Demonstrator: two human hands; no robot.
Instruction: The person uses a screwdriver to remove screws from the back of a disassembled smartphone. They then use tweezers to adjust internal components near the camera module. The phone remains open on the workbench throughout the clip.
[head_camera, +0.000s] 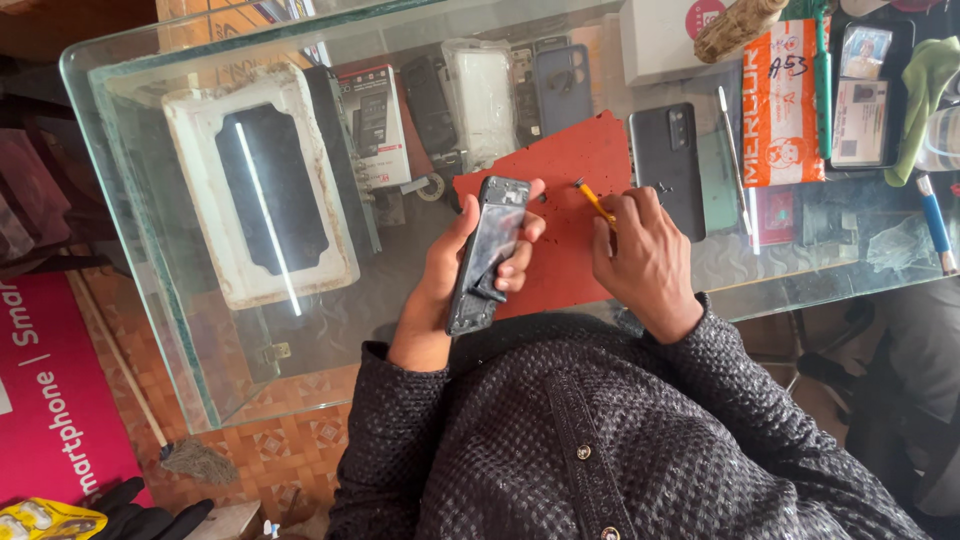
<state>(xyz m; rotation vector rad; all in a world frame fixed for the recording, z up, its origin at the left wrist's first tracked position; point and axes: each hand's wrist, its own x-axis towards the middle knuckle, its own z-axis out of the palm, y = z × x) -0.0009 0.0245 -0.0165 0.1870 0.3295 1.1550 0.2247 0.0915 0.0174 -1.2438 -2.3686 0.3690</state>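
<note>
We note the left hand (470, 255) wrapped around an opened phone (487, 255), held upright over the red mat (570, 160), its inner side facing us. Right hand (640, 255) pinches a yellow tool (596, 202), tip resting on the mat. Back cover already off, we judge; the internals look untouched. The glass bench (400, 300) carries another dark phone (667, 165), phone cases (485, 95) and a white frame (260, 185). Tiled floor below.

Left hand (470, 262) raised, fingers curled in a grip — right hand (640, 250) lower, knuckles up, fingers pinched.
</note>
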